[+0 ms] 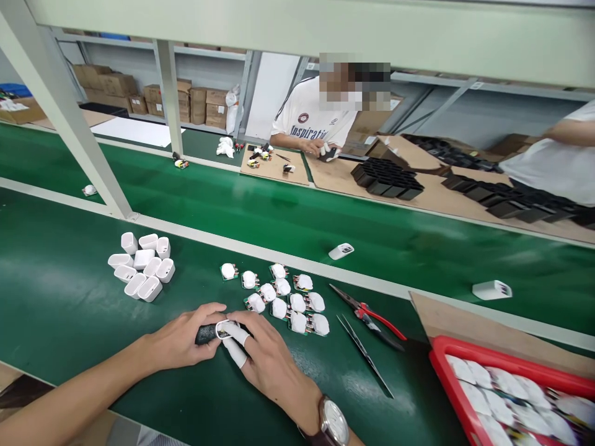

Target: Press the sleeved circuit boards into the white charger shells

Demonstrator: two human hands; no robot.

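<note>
My left hand (183,337) and my right hand (264,356) meet low on the green mat (69,297). Together they grip a small dark block (207,333) with a white charger part (226,328) pressed at its end. White cots cover two fingers of my right hand, which wears a wristwatch (333,421). Just beyond my hands lies a cluster of white charger boards (288,297). To the left sits a group of empty white charger shells (142,266).
Red-handled cutters (372,316) and black tweezers (365,353) lie right of the boards. A red tray (465,402) of parts sits at lower right. Two finished white chargers (491,290) rest on the green belt. Across it, other people work beside black trays (385,178).
</note>
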